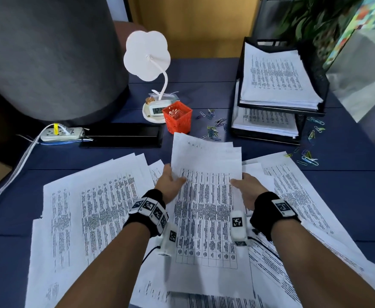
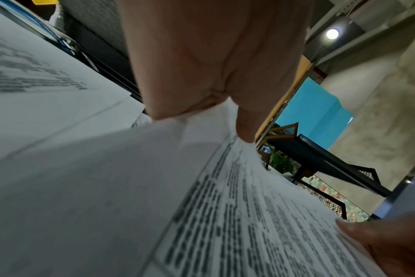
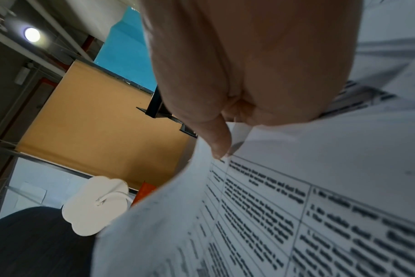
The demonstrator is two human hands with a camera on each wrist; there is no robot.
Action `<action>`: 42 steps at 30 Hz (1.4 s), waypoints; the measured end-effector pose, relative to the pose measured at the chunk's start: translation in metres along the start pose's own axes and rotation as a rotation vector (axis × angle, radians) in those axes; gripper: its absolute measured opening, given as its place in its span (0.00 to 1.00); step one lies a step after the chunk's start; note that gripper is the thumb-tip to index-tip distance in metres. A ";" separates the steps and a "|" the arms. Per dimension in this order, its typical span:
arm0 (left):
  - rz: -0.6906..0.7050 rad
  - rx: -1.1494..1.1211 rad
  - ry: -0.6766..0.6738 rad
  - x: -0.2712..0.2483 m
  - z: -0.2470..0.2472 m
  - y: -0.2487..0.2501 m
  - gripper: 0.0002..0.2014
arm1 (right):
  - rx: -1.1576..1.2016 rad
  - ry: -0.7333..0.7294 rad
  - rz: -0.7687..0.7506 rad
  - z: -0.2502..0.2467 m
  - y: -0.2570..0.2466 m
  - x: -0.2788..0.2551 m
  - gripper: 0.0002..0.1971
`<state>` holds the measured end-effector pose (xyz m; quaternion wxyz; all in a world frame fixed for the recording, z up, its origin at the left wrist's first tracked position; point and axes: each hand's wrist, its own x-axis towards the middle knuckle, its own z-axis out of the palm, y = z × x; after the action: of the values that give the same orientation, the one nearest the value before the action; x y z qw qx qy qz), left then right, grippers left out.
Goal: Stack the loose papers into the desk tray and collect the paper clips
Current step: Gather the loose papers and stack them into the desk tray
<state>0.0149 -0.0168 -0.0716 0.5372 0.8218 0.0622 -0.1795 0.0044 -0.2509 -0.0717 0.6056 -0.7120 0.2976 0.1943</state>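
I hold a small stack of printed sheets [image 1: 206, 196] lifted over the desk. My left hand [image 1: 171, 181] pinches its left edge, thumb on top, and my right hand [image 1: 244, 185] pinches its right edge the same way. The left wrist view shows the thumb [image 2: 246, 129] on the held stack [image 2: 225, 215]; in the right wrist view my thumb [image 3: 218, 142] lies on the printed table [image 3: 296, 206]. More loose papers [image 1: 88, 207] are fanned across the near desk. The black two-tier desk tray [image 1: 315, 110] at back right holds paper stacks. Coloured paper clips [image 1: 213, 130] lie left of it, and more clips [image 1: 309, 158] to its right.
A red mesh pen cup [image 1: 177, 118] stands behind the held sheets, beside a white flower-shaped lamp [image 1: 147, 55] with a clock base. A large dark cylinder [image 1: 48, 58], a power strip [image 1: 62, 134] with cables and a black flat box [image 1: 124, 135] sit at the left.
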 end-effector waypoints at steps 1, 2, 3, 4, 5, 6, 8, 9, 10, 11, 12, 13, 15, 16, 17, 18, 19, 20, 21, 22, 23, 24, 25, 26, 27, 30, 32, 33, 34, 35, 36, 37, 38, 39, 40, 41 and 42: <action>-0.026 0.043 0.002 -0.002 0.004 0.002 0.22 | -0.002 -0.007 -0.015 -0.001 0.001 -0.001 0.17; -0.051 0.074 0.019 -0.001 0.007 0.000 0.20 | -0.012 -0.011 -0.042 -0.001 0.002 -0.002 0.17; -0.064 0.088 0.044 -0.001 0.009 0.000 0.19 | -0.026 -0.008 -0.073 -0.001 0.002 -0.004 0.17; -0.069 0.104 0.089 0.001 0.009 -0.001 0.17 | -0.030 0.009 -0.111 0.000 0.003 -0.006 0.17; -0.056 0.112 0.141 0.001 0.009 0.001 0.16 | -0.019 0.035 -0.148 0.000 0.002 -0.008 0.16; -0.044 0.118 0.196 0.002 0.007 0.002 0.13 | 0.012 0.069 -0.187 0.000 0.003 -0.009 0.15; -0.021 0.072 0.293 0.004 0.001 0.005 0.07 | 0.114 0.136 -0.260 0.000 -0.003 -0.015 0.11; -0.007 0.013 0.314 0.005 -0.003 0.008 0.06 | 0.164 0.158 -0.291 -0.001 -0.009 -0.021 0.10; 0.013 -0.047 0.323 0.006 -0.006 0.011 0.05 | 0.213 0.169 -0.326 -0.001 -0.016 -0.026 0.09; 0.041 -0.094 0.319 0.006 -0.010 0.015 0.05 | 0.256 0.174 -0.365 -0.001 -0.025 -0.032 0.09; 0.076 -0.122 0.325 0.004 -0.013 0.023 0.04 | 0.296 0.177 -0.415 -0.001 -0.036 -0.038 0.10; 0.123 -0.134 0.347 0.000 -0.016 0.032 0.04 | 0.321 0.178 -0.474 -0.001 -0.048 -0.046 0.11; 0.236 -0.146 0.450 -0.007 -0.023 0.057 0.04 | 0.357 0.189 -0.619 0.000 -0.073 -0.062 0.13; 0.306 -0.141 0.520 -0.012 -0.027 0.071 0.05 | 0.362 0.206 -0.694 -0.001 -0.085 -0.071 0.13; 0.386 -0.140 0.579 -0.018 -0.032 0.085 0.06 | 0.356 0.230 -0.763 -0.001 -0.096 -0.081 0.12; 0.465 -0.142 0.626 -0.024 -0.036 0.098 0.07 | 0.358 0.247 -0.833 -0.001 -0.107 -0.090 0.11; 0.529 -0.165 0.647 -0.031 -0.039 0.111 0.07 | 0.360 0.253 -0.899 -0.001 -0.116 -0.100 0.12; 0.583 -0.178 0.669 -0.037 -0.042 0.120 0.05 | 0.369 0.252 -0.955 -0.001 -0.123 -0.108 0.13; 0.618 -0.183 0.679 -0.041 -0.043 0.126 0.05 | 0.375 0.247 -0.993 0.001 -0.127 -0.113 0.14; 0.642 -0.188 0.686 -0.045 -0.041 0.131 0.07 | 0.371 0.244 -1.014 0.002 -0.129 -0.115 0.14; 0.647 -0.217 0.654 -0.043 -0.039 0.129 0.05 | 0.351 0.245 -1.013 0.005 -0.128 -0.115 0.13; 0.643 -0.226 0.627 -0.043 -0.037 0.127 0.02 | 0.330 0.244 -0.997 0.007 -0.125 -0.113 0.11; 0.616 -0.255 0.602 -0.039 -0.033 0.121 0.06 | 0.320 0.239 -0.967 0.009 -0.120 -0.109 0.11; 0.591 -0.269 0.577 -0.037 -0.030 0.115 0.10 | 0.326 0.234 -0.928 0.011 -0.113 -0.105 0.12; 0.565 -0.301 0.539 -0.035 -0.027 0.108 0.11 | 0.338 0.230 -0.885 0.012 -0.107 -0.101 0.13; 0.494 -0.396 0.467 -0.031 -0.025 0.091 0.10 | 0.397 0.220 -0.780 0.008 -0.089 -0.092 0.15; 0.445 -0.477 0.417 -0.028 -0.026 0.082 0.11 | 0.436 0.204 -0.708 0.004 -0.080 -0.085 0.15; 0.419 -0.510 0.399 -0.026 -0.027 0.078 0.11 | 0.441 0.187 -0.677 0.003 -0.077 -0.083 0.15; 0.391 -0.539 0.377 -0.024 -0.027 0.075 0.13 | 0.429 0.166 -0.654 0.003 -0.074 -0.080 0.16; 0.364 -0.555 0.352 -0.022 -0.027 0.073 0.16 | 0.412 0.141 -0.645 0.005 -0.071 -0.079 0.17; 0.344 -0.558 0.323 -0.022 -0.025 0.073 0.20 | 0.395 0.123 -0.642 0.007 -0.069 -0.078 0.18; 0.340 -0.544 0.296 -0.021 -0.023 0.073 0.23 | 0.389 0.106 -0.649 0.010 -0.068 -0.078 0.19; 0.346 -0.524 0.284 -0.020 -0.021 0.073 0.24 | 0.382 0.101 -0.663 0.013 -0.068 -0.078 0.20; 0.364 -0.510 0.279 -0.020 -0.019 0.075 0.23 | 0.377 0.110 -0.683 0.015 -0.069 -0.079 0.19; 0.382 -0.500 0.290 -0.020 -0.017 0.078 0.21 | 0.369 0.133 -0.701 0.017 -0.071 -0.079 0.19; 0.403 -0.491 0.304 -0.020 -0.017 0.081 0.20 | 0.368 0.155 -0.715 0.017 -0.073 -0.078 0.19; 0.422 -0.486 0.318 -0.020 -0.017 0.083 0.20 | 0.372 0.173 -0.714 0.017 -0.074 -0.077 0.19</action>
<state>0.0248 -0.0344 0.0129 0.7259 0.6823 0.0147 0.0856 -0.0023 -0.2132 0.0294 0.7263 -0.6624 0.1117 -0.1456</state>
